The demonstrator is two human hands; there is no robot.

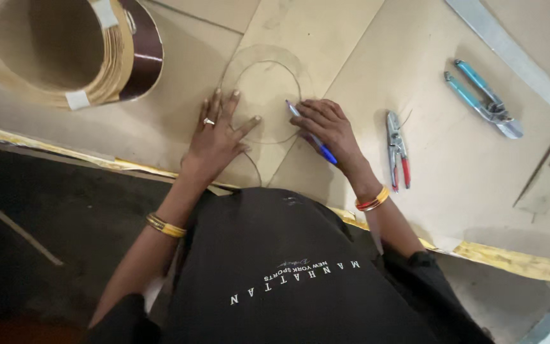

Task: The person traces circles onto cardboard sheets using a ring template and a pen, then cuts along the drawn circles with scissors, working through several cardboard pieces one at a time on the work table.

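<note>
While your right hand pinches a blue pen with its tip on the ring template, your left hand lies flat with fingers spread, pressing that ring onto the brown board. Red-handled pliers and blue-handled snips lie to the right; a tape roll sits far left, above dark floor.

Red-handled pliers lie on the table. Blue-handled snips rest further off. A large tape roll sits apart.
</note>
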